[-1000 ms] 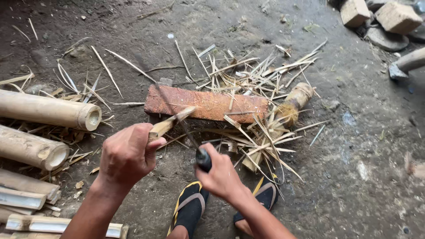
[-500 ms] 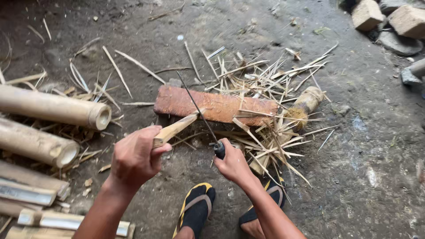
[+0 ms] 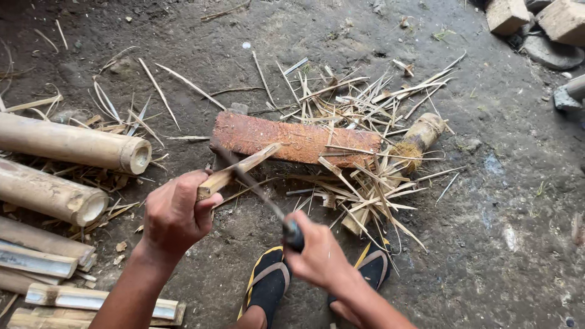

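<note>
My left hand [image 3: 177, 214] grips a short split bamboo stick [image 3: 241, 169], whose far end rests on a reddish-brown wooden block [image 3: 292, 141] lying on the dirt floor. My right hand [image 3: 317, 254] is closed on the dark handle of a long-bladed knife [image 3: 253, 186]. The blade runs up and left across the stick, its tip near the block's left end. Thin bamboo splinters [image 3: 365, 183] lie heaped over the right end of the block. My two feet in black and yellow sandals [image 3: 268, 283] show below the hands.
Two round bamboo tubes [image 3: 73, 143] lie at the left, with split bamboo slats [image 3: 55, 262] below them. A short frayed bamboo stump [image 3: 417, 141] lies right of the block. Bricks and stones [image 3: 536, 21] sit at the top right.
The knife blade has swung from pointing up over the block down and left, so it now crosses the stick. The view has shifted slightly, and the left hand still holds the stick on the block.
</note>
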